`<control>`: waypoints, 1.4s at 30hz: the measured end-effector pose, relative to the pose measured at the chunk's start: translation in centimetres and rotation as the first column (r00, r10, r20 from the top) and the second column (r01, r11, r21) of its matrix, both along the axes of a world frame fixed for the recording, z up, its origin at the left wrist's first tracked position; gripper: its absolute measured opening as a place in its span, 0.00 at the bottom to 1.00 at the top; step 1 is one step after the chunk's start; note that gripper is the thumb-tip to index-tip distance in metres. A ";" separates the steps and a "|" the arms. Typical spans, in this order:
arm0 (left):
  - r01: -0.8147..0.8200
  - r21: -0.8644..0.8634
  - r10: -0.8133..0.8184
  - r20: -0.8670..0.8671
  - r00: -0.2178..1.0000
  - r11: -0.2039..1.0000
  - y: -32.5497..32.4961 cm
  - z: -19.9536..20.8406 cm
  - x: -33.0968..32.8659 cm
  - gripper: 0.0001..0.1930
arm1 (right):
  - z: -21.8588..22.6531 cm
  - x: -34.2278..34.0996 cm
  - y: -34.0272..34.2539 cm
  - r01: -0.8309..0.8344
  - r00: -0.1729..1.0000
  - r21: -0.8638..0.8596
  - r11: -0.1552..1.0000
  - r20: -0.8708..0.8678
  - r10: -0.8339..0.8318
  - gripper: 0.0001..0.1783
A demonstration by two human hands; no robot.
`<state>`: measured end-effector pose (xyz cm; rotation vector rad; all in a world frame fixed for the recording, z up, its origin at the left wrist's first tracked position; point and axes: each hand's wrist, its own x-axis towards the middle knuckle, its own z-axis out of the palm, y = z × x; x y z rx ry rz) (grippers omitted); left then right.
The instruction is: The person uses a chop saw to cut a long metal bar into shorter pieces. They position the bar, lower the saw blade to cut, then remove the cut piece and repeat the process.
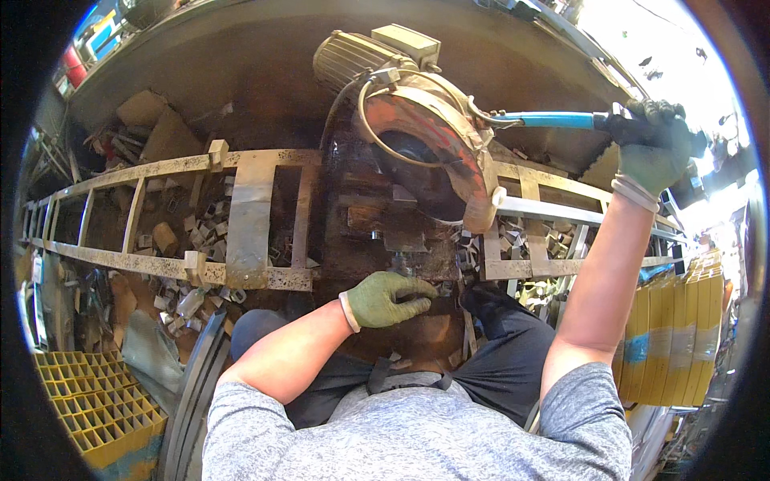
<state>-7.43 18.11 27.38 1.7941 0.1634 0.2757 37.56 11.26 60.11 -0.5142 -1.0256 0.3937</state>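
Note:
A cut-off saw (433, 104) with a ribbed motor and a worn red blade guard stands in front of me. My right hand (654, 152), in a green and black glove, is closed round the black end of its blue handle (561, 120), out to the right. The dark cutting disc (409, 172) shows under the guard, over the saw's dirty base. My left hand (389, 301), in a green glove, is at the near side of the base, by a clamp (405, 244). Its fingers are bent; what they grip is hidden.
Ladder-like metal racks (132, 212) extend left and right of the saw, with small cut-off pieces (212, 232) beneath. Stacked yellowish square tubes (96, 401) lie at lower left. A taped bundle of long profiles (674, 337) stands at right. Dark metal bars (196, 385) lean beside my left leg.

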 end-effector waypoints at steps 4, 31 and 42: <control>0.008 0.063 -0.008 0.002 1.000 0.998 0.2 0.1 0.2 0.20 | -0.2 0.6 -0.1 -0.050 0.999 0.009 0.999 -0.013 0.051 0.11; 0.031 0.082 -0.024 -0.085 0.996 0.996 0.4 -0.2 0.0 0.18 | -0.6 0.4 -0.8 0.020 0.998 -0.006 1.000 0.065 -0.020 0.09; 0.014 0.059 -0.017 0.053 0.998 0.998 0.2 -0.9 -0.1 0.19 | -1.0 0.0 -1.2 -0.050 0.999 0.007 0.999 0.001 0.050 0.09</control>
